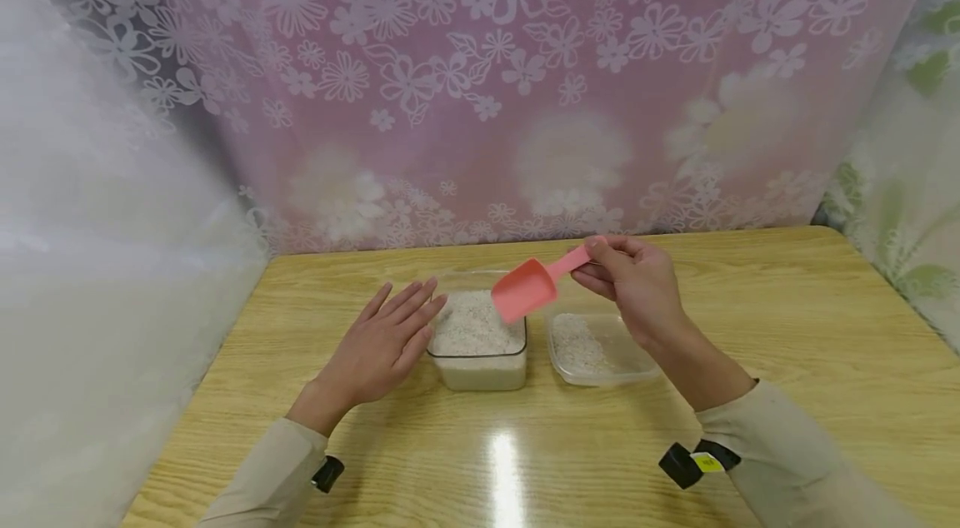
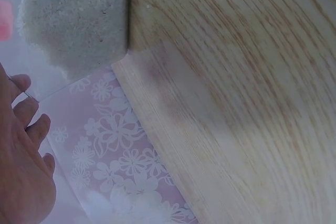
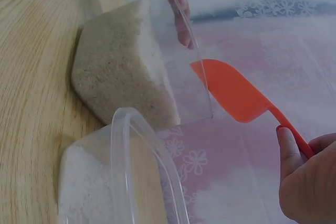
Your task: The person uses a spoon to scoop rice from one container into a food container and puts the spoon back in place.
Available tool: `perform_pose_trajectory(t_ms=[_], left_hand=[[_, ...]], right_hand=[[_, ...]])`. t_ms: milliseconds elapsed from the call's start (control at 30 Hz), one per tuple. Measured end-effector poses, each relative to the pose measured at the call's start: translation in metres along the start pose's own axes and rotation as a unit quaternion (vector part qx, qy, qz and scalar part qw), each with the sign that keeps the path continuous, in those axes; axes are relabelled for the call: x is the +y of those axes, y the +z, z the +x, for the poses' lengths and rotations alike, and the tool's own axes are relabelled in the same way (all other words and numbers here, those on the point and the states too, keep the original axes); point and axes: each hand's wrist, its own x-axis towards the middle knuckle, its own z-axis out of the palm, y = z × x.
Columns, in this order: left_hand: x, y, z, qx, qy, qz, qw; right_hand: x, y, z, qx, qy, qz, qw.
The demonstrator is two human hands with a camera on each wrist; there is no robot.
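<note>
Pink scoop (image 1: pixel 523 291): above the right part of the deep container, its bowl slanting down to the left, the handle rising to the right.
Right hand (image 1: pixel 647 285): pinches the handle's end between thumb and fingers, above the shallow tub's far side.
Left hand (image 1: pixel 382 343): open, fingers extended, the fingertips at the deep container's left rim.
Deep container (image 1: pixel 483 376): transparent, upright on the table — the wall stands higher than the contents.
Grains (image 1: pixel 472 330): pale and rice-like, filling much of the deep container, with a few dark specks in the left wrist view.
Shallow tub (image 1: pixel 600 380): transparent, just right of the deep container; similar grains lie mostly toward its left side.
Table (image 1: pixel 375 457): pale wood grain, a bright reflection at the near side.
Cloth (image 1: pixel 457 136): pink with white flowers, beyond the table's far edge.
Sleeves (image 1: pixel 795 449): beige, on both forearms — a black device by each wrist (image 1: pixel 681 465).
</note>
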Motion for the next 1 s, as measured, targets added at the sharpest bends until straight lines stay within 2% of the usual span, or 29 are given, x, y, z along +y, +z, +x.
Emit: perform_pose_trajectory(t_ms=[267,600,1000], left_hand=[[0.0,0.001,0.001,0.002,0.005,0.003,1.0],[0.0,0.001,0.001,0.007,0.004,-0.001,1.0],[0.0,0.001,0.0,0.002,-0.003,-0.007,1.0]], right_hand=[[0.008,0.013,0.001,-0.004,0.006,-0.051,0.9987],[0.03,0.031,-0.002,-0.011,0.025,-0.102,0.9944],[0.044,0.042,-0.003,-0.004,0.053,-0.107,0.9929]])
